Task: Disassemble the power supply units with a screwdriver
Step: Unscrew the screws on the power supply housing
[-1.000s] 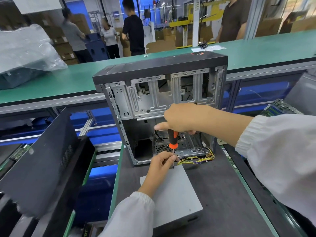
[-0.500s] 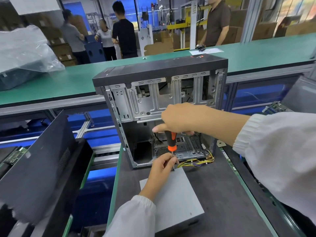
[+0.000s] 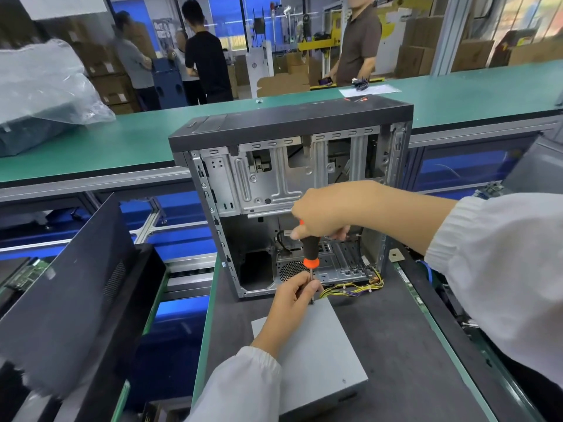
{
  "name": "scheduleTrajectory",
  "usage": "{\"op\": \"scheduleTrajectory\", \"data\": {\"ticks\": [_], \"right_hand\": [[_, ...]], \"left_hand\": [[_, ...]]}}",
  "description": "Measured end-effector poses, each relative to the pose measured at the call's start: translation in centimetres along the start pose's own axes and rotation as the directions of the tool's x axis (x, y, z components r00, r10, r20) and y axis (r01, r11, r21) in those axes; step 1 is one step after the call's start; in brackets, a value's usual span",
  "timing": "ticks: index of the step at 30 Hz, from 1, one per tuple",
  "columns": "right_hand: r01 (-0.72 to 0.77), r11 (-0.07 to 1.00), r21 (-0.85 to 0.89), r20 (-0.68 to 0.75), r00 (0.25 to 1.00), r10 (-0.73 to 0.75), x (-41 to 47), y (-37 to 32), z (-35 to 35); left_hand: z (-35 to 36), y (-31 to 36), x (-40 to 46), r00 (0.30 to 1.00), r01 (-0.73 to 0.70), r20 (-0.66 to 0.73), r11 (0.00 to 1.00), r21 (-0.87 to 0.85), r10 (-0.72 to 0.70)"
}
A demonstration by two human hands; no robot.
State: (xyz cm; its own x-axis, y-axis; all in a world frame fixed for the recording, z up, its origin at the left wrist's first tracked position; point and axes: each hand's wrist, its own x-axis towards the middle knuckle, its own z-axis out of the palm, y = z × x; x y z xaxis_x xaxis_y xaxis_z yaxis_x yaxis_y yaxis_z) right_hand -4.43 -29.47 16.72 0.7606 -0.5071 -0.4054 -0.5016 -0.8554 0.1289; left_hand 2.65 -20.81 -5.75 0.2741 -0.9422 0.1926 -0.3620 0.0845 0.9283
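A grey metal power supply unit (image 3: 323,357) lies flat on the dark work mat in front of me. A screwdriver (image 3: 310,251) with a black and orange handle stands upright, its tip on the unit's far edge. My right hand (image 3: 329,213) grips the handle from above. My left hand (image 3: 297,292) pinches the thin metal shaft just above the tip. Yellow and purple wires (image 3: 355,289) run from the unit's far end into the open computer case (image 3: 292,166) standing behind it.
Dark side panels (image 3: 76,293) lean at my left. A green conveyor bench (image 3: 128,144) runs behind the case, with a plastic-wrapped machine (image 3: 39,95) on it at far left. Circuit boards (image 3: 490,190) lie at the right. Several people stand beyond the bench.
My view has tilted slightly; the case and hands sit a little lower in frame. Both hands keep their hold on the screwdriver at the unit's far edge.
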Motion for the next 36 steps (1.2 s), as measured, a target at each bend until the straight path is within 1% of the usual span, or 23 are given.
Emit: {"op": "scheduleTrajectory", "data": {"ticks": [3,4,5,7,9,10,11,13,15,16,18,20,21,23,25,26,28,31,32,34,36], "right_hand": [[0.081,0.978,0.192,0.13,0.986,-0.108,-0.3,0.9,-0.7],[0.089,0.968,0.233,0.147,0.981,-0.125,-0.4,1.0,-0.8],[0.076,0.966,0.248,0.132,0.985,-0.111,-0.6,0.9,-0.9],[-0.008,0.984,0.179,0.08,0.997,-0.007,-0.8,0.3,-1.0],[-0.147,0.987,0.06,0.043,0.989,0.144,-0.9,-0.3,-0.9],[-0.19,0.981,0.036,0.046,0.981,0.189,-0.7,-0.6,-0.8],[-0.201,0.979,0.028,0.044,0.979,0.2,-0.6,-0.7,-0.6],[-0.146,0.989,0.01,0.024,0.989,0.146,-0.3,-0.6,-0.4],[-0.037,0.999,0.034,0.036,0.999,0.035,-0.3,-0.3,-0.6],[0.01,0.996,0.092,0.066,0.998,-0.016,-0.4,0.0,-0.7],[0.05,0.98,0.195,0.136,0.988,-0.078,-0.7,0.2,-1.0],[0.005,0.975,0.223,0.145,0.989,-0.038,-0.8,0.2,-1.1],[-0.033,0.981,0.189,0.129,0.992,0.009,-1.0,-0.2,-1.0],[-0.092,0.993,0.071,0.033,0.995,0.09,-1.0,-0.8,-0.6],[-0.101,0.995,0.006,-0.054,0.993,0.102,-0.7,-1.0,-0.2],[-0.085,0.996,-0.006,-0.054,0.995,0.085,-0.5,-1.0,-0.2],[-0.015,0.999,0.044,0.021,1.0,0.014,-0.5,-0.7,-0.5],[0.048,0.966,0.252,0.134,0.987,-0.084,-0.6,-0.1,-1.0],[0.026,0.959,0.283,0.144,0.987,-0.07,-0.6,-0.1,-1.0],[-0.043,0.967,0.251,0.134,0.991,0.009,-0.7,-0.5,-0.8],[-0.124,0.976,0.181,0.048,0.992,0.117,-0.7,-1.0,-0.3]], "left_hand": [[0.1,0.0,0.0,1.0,-0.001,0.013,1.0,-0.011,0.002],[0.1,0.0,0.0,1.0,-0.003,0.017,1.0,-0.009,0.004],[0.1,0.0,0.1,1.0,-0.007,0.019,1.0,-0.003,0.007],[0.1,-0.1,0.1,1.0,-0.014,0.02,1.0,0.003,0.014],[0.1,-0.2,0.0,1.0,-0.009,0.016,1.0,0.005,0.008],[0.1,-0.3,0.0,1.0,0.0,0.011,1.0,0.004,0.0],[0.1,-0.3,0.0,1.0,0.007,0.008,1.0,0.005,-0.007],[0.1,-0.3,0.0,1.0,0.01,0.007,1.0,0.002,-0.01],[0.1,-0.3,0.0,1.0,0.006,0.01,1.0,0.002,-0.006],[0.1,-0.3,0.0,1.0,0.007,0.013,1.0,0.002,-0.007],[0.1,-0.3,0.0,1.0,0.015,0.021,1.0,-0.015,-0.014],[0.1,-0.3,0.0,1.0,0.016,0.022,1.0,-0.025,-0.016],[0.1,-0.3,0.0,1.0,0.017,0.02,1.0,-0.025,-0.017],[0.1,-0.4,0.0,1.0,0.021,0.017,1.0,-0.02,-0.02],[0.1,-0.4,0.0,1.0,0.022,0.018,1.0,-0.018,-0.021],[0.1,-0.4,0.0,1.0,0.019,0.02,1.0,-0.017,-0.018],[0.1,-0.5,0.0,1.0,0.011,0.024,1.0,-0.012,-0.011],[0.1,-0.5,0.0,1.0,0.007,0.026,1.0,-0.005,-0.007],[0.1,-0.5,0.0,1.0,0.006,0.026,1.0,-0.008,-0.006],[0.0,-0.4,0.0,1.0,0.005,0.026,1.0,-0.021,-0.004],[0.0,-0.4,-0.1,1.0,-0.001,0.03,1.0,-0.018,0.001]]}}
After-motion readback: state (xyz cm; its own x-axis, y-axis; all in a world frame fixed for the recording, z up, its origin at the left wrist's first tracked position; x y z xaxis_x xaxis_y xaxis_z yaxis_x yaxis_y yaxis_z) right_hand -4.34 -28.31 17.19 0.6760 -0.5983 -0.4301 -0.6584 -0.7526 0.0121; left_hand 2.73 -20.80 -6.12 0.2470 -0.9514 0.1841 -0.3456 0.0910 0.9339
